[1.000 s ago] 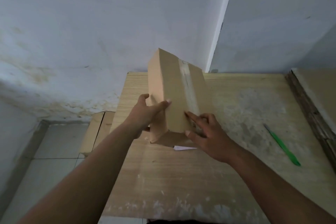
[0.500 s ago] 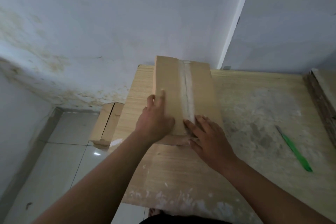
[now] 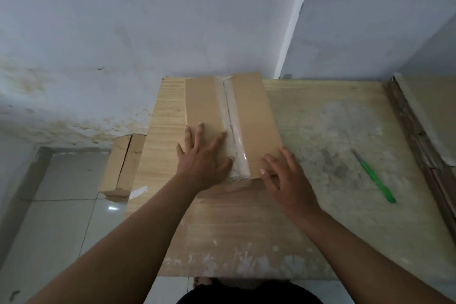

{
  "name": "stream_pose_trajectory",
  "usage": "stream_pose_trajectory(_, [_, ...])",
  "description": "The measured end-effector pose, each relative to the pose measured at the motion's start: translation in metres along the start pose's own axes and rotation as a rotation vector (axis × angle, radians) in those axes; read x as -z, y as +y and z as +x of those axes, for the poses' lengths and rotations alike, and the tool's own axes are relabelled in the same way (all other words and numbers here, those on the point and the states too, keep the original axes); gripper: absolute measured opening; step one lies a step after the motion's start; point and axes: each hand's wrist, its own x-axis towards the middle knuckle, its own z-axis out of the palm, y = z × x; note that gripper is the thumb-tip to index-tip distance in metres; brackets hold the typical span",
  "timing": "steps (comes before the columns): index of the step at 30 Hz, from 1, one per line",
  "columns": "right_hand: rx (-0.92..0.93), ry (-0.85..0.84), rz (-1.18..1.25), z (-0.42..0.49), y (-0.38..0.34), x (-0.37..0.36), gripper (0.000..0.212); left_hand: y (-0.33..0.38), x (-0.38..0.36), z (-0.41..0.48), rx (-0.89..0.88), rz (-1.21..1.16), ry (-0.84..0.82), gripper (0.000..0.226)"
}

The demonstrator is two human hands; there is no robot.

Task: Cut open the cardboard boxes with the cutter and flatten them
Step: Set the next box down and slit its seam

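A brown cardboard box (image 3: 254, 116) lies flat on the wooden table (image 3: 246, 229), its long taped seam (image 3: 233, 126) facing up. My left hand (image 3: 203, 158) rests on the box's near left part with fingers spread and straight. At the box's near right corner my right hand (image 3: 283, 175) touches the cardboard, fingers straight. A green cutter (image 3: 373, 176) lies on the table to the right, about a hand's width from my right hand.
A flattened cardboard piece (image 3: 125, 163) leans against the wall on the tiled floor left of the table. A stack of boards (image 3: 424, 126) runs along the table's right edge. Walls stand close behind the table.
The box went from standing tilted in both hands to lying flat on the table. My left hand moved from its side onto its top; my right hand slid to the near right corner.
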Motion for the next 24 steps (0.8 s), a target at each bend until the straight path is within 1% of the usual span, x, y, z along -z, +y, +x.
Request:
stream_pose_trajectory(3, [-0.02,-0.021,0.035,-0.004,0.003,0.004,0.043,0.013,-0.005,0.012,0.018,-0.003,0.001,0.087])
stream_pose_trajectory(5, [-0.054,0.004,0.095,-0.006,0.011,0.014,0.039,0.025,-0.011,0.014,0.0,0.041,0.036,0.09])
stream_pose_trajectory(6, [-0.067,0.042,0.119,-0.007,0.017,0.022,0.038,0.032,-0.015,0.013,-0.012,0.062,0.052,0.091])
stream_pose_trajectory(8, [-0.083,0.17,0.131,-0.008,0.034,0.037,0.039,0.046,-0.023,0.008,-0.033,0.088,0.077,0.091])
stream_pose_trajectory(10, [-0.155,0.261,0.059,-0.008,0.064,0.049,0.036,0.058,-0.03,0.002,-0.05,0.102,0.079,0.09])
stream_pose_trajectory(11, [-0.22,0.276,-0.009,-0.007,0.083,0.054,0.034,0.064,-0.034,0.0,-0.054,0.104,0.08,0.089])
stream_pose_trajectory(12, [-0.292,0.264,-0.081,-0.007,0.102,0.059,0.032,0.069,-0.037,-0.003,-0.052,0.101,0.086,0.089])
stream_pose_trajectory(14, [-0.421,0.176,-0.208,-0.009,0.139,0.068,0.027,0.076,-0.042,-0.007,-0.04,0.099,0.1,0.087])
stream_pose_trajectory(16, [-0.5,0.093,-0.314,-0.012,0.17,0.076,0.023,0.082,-0.045,-0.011,-0.036,0.104,0.114,0.087])
stream_pose_trajectory(20, [-0.545,-0.02,-0.357,-0.012,0.213,0.085,0.029,0.091,-0.047,-0.017,-0.014,0.104,0.14,0.087])
stream_pose_trajectory(24, [-0.529,-0.087,-0.33,-0.002,0.235,0.091,0.023,0.096,-0.049,-0.02,0.003,0.092,0.169,0.085])
